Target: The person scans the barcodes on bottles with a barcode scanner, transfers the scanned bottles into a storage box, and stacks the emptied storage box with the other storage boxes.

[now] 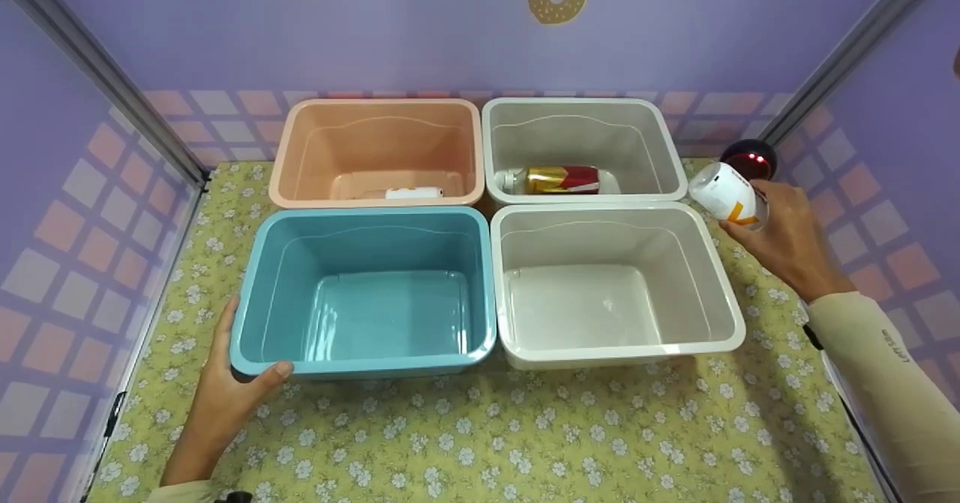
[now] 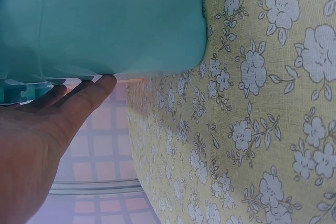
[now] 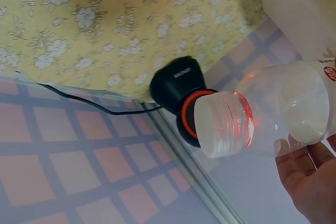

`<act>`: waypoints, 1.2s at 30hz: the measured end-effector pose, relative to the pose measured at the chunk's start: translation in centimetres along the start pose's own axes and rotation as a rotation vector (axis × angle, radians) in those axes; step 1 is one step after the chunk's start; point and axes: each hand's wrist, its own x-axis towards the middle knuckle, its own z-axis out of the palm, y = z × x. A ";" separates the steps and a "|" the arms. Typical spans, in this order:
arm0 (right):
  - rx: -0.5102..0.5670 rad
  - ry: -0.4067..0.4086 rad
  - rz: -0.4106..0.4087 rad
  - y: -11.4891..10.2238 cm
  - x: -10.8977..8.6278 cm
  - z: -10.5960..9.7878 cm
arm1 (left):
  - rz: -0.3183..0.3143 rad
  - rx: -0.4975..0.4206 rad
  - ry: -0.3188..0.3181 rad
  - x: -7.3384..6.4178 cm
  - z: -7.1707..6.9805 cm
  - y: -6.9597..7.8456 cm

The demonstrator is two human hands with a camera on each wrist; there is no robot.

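Observation:
My right hand [image 1: 787,233] grips a plastic bottle [image 1: 727,196] with a white label bearing an orange mark. In the right wrist view the bottle's white cap [image 3: 220,124] faces a black barcode scanner [image 3: 178,77], and red light falls on its neck. Two red lights glow on the scanner in the head view. At the near left corner of the blue bin [image 1: 360,366], my left hand [image 1: 225,394] touches the outer wall with extended fingers [image 2: 86,95], while its thumb lies at the front rim.
Behind the blue bin stands an orange bin [image 1: 375,103] with a white-labelled item [image 1: 414,193] inside. A grey bin [image 1: 577,102] at back right holds a red and gold bottle [image 1: 562,180] lying sideways. An off-white bin [image 1: 622,353] stands in front of it. Patterned walls enclose the flowered tablecloth [image 1: 465,435].

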 end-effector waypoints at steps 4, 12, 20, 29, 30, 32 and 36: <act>-0.014 0.011 0.004 0.5 -0.4 0.1 | 0.009 0.007 -0.003 0.0 0.0 0.1; -0.020 0.036 0.005 1.6 -1.1 0.6 | 0.009 0.009 -0.009 0.1 0.1 0.3; -0.031 0.040 0.016 2.1 -1.8 0.7 | 0.002 0.016 -0.006 0.1 0.1 0.4; -0.049 0.038 0.049 2.6 -2.3 1.0 | 0.008 -0.021 -0.006 0.0 0.2 0.4; -0.048 0.040 0.051 2.7 -2.3 1.0 | 0.007 -0.019 -0.005 0.0 0.2 0.4; -0.047 0.044 0.056 2.9 -2.4 1.1 | 0.005 -0.020 -0.007 0.0 0.2 0.4; -0.048 0.051 0.064 3.1 -2.5 1.0 | 0.003 -0.020 -0.008 -0.1 0.2 0.4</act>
